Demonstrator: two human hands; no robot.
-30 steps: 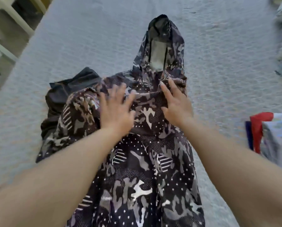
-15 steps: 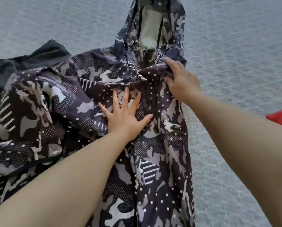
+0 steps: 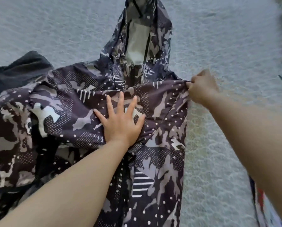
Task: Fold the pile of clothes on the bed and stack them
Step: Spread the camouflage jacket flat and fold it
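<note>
Camouflage hooded jacket (image 3: 91,112) lies spread on the grey bedspread (image 3: 218,46), hood far; my left hand (image 3: 120,122) presses flat on its chest, my right hand (image 3: 200,87) pinches its right shoulder edge.

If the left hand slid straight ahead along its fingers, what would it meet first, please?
Probably the folded edge of the jacket just beyond the left hand, then the hood.

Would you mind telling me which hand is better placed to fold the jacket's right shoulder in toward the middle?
The right hand, probably. It already pinches the camouflage jacket at that shoulder edge, so it need only carry the fabric inward. The left hand lies flat on the chest, well placed to hold the jacket down.
</note>
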